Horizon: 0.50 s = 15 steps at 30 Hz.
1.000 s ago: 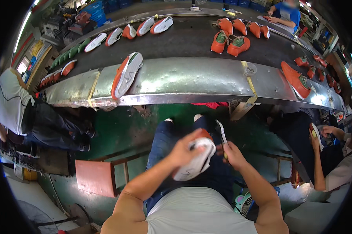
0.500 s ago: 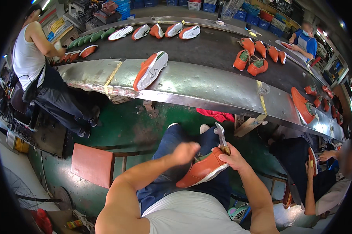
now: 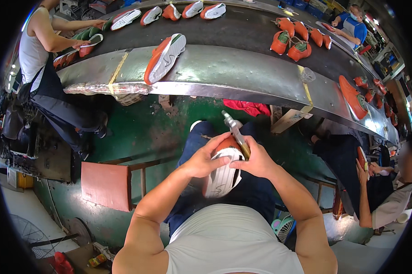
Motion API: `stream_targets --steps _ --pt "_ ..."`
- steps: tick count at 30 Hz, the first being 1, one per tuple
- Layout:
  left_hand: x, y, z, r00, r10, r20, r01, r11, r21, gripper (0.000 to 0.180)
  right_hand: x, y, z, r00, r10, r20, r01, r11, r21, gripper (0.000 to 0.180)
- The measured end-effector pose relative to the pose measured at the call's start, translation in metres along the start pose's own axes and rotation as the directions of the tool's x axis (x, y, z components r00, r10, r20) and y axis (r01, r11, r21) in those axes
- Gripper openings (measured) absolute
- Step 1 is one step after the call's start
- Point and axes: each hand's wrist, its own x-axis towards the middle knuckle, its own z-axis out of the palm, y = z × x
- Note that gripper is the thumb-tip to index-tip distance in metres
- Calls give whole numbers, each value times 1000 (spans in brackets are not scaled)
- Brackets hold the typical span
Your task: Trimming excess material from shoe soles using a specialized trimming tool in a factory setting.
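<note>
Left hand (image 3: 201,160) fingers wrap the orange shoe (image 3: 223,170); right hand (image 3: 256,160) pinches a hammer (image 3: 235,132). Sloppy swing could smack those fingers.

Few packages show on this shop floor and no signs or screens. Blue crates (image 3: 302,3) line the far side at one o'clock, beyond the belt. A crumpled clear plastic wrapping (image 3: 101,88) lies along the belt's near edge at ten o'clock. A small yellow-and-green packet (image 3: 97,260) sits on the floor at seven o'clock. Any labels are too small to tell.
</note>
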Motion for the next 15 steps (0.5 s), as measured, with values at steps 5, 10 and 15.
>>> stream_targets --steps 5,10,15 --pt "-14 -3 -12 999 -46 0 46 998 -54 60 9 11 12 988 -139 -61 138 990 -12 47" --pt "-24 -9 -12 991 115 71 -122 987 102 59 30 9 14 974 141 -175 -52 900 433 27" --pt "-28 -10 -5 975 168 -143 -130 962 240 49 -1 9 -2 989 54 -138 -15 962 273 25"
